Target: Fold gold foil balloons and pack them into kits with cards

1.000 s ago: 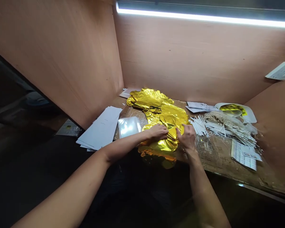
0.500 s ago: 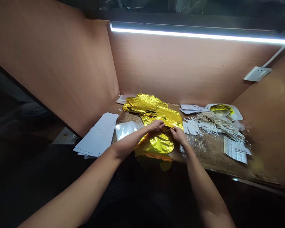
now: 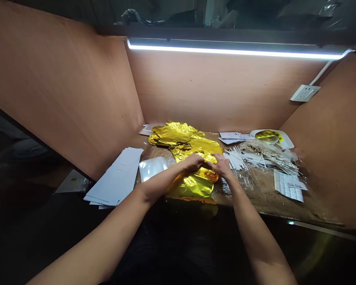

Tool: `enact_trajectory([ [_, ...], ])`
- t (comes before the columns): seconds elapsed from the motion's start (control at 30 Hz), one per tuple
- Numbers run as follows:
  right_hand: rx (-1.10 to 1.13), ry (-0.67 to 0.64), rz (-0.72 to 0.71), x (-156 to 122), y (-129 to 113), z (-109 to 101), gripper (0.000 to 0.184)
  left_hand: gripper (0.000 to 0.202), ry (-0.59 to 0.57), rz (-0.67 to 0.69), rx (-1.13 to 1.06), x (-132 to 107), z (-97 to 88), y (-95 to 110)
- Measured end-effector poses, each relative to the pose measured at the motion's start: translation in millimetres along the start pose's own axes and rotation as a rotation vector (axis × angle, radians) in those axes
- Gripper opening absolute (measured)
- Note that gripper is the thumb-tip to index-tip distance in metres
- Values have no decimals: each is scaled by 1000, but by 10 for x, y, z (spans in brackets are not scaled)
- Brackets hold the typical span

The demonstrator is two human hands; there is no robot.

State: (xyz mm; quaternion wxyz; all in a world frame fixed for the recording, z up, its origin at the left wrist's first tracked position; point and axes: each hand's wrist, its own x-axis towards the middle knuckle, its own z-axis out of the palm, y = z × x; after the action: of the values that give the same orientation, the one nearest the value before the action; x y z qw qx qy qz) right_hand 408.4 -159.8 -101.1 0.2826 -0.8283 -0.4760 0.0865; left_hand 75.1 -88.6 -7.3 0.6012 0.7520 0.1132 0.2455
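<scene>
Right hand (image 3: 221, 165): shifted slightly away from the front edge of the table (image 3: 255, 196); at the gold foil (image 3: 195, 146), grip cannot be told. Left hand (image 3: 194, 161): closed on the foil. Foil: mid-table, near end at the front edge. Possible faults: tearing, from uneven pulling; sliding off, from weight near the edge; snagging white sticks (image 3: 236, 159), just beside.

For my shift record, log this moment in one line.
left hand: touching gold foil | right hand: touching gold foil | left of foil: white sheets | right: white sticks
</scene>
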Motion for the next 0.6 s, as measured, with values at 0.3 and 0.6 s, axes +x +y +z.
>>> enact_trajectory([
  [0.3, 150, -194, 190, 642, -56, -146, 43, 45, -23, 99, -51, -28, 74, -60],
  [0.6, 497, -84, 188, 354, -164, -161, 36, 39, 24, -86, -350, 477, 374, -403],
])
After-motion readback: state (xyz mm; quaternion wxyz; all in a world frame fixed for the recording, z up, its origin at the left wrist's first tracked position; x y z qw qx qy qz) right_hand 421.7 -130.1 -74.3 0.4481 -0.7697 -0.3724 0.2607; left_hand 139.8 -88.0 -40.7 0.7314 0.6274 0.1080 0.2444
